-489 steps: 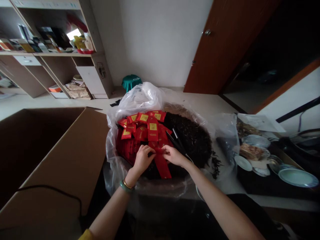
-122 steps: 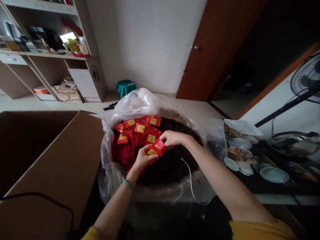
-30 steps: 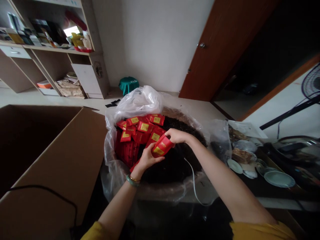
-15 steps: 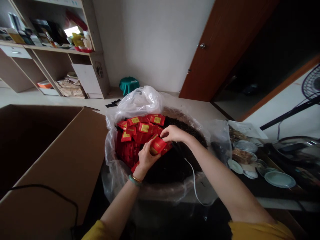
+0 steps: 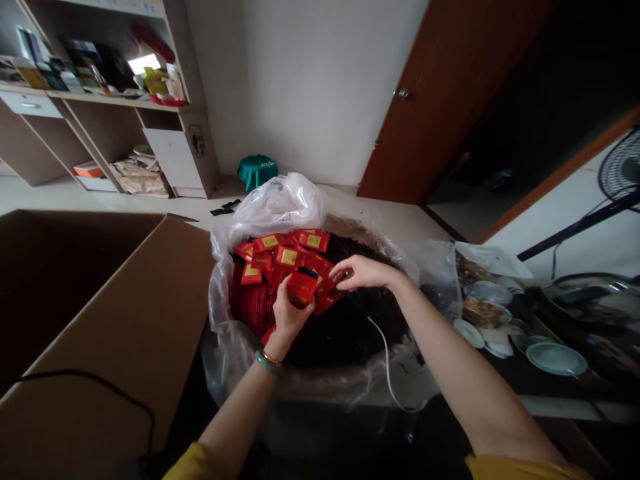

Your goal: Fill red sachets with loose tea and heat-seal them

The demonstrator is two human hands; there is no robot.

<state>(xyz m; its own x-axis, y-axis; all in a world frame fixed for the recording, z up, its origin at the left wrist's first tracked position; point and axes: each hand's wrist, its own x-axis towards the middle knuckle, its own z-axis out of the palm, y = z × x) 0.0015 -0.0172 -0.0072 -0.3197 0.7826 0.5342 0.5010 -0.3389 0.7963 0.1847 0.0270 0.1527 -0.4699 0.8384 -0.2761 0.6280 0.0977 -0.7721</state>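
My left hand [image 5: 291,315] is closed around a small red packet [image 5: 303,287], its upper edge gaping and dark inside. Just right of it, my right hand [image 5: 363,273] has bent fingers with a gap between thumb and forefinger; nothing shows clearly between them. Those fingertips are close to more red packets beneath, and whether they touch cannot be made out. A pile of red packets with yellow labels [image 5: 289,257] lies at the left inside a round container lined with clear plastic [image 5: 225,333]. Dark, loose, leaf-like material [image 5: 345,337] fills its right side.
At left stands an open cardboard box [image 5: 125,313]. A white cable [image 5: 387,367] hangs over the container's front rim. Dishes [image 5: 556,359] and a fan [image 5: 620,167] are at right. Behind are a green-covered object [image 5: 257,172], a shelf desk [image 5: 115,103] and a brown door [image 5: 400,133].
My right hand has moved off the packet's top edge, slightly right. My left hand has shifted a little left with the packet, whose mouth now shows open.
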